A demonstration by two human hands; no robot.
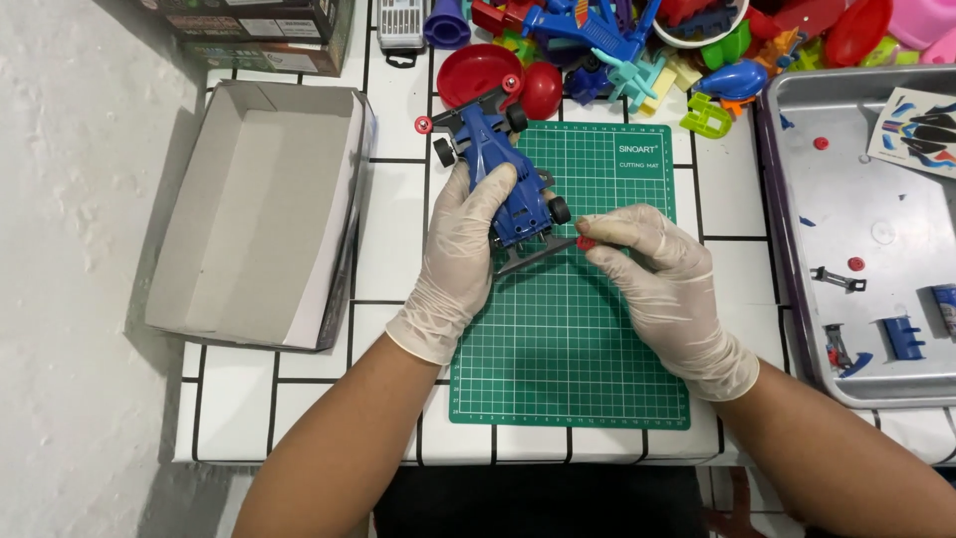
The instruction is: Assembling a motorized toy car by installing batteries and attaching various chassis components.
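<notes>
A blue toy race car [501, 164] with black wheels and small red hubs lies over the upper left of a green cutting mat [568, 339]. My left hand [460, 254], in a white glove, grips the car's body from the left. My right hand [662, 284], also gloved, pinches a small red round part [586, 242] at the car's rear, beside the dark rear wing [533, 255].
An open cardboard box [264, 214] stands at the left on the white tiled table. A metal tray [866, 229] at the right holds small blue, red and black parts and a sticker sheet [921, 130]. A heap of coloured plastic toys [637, 45] lies at the back.
</notes>
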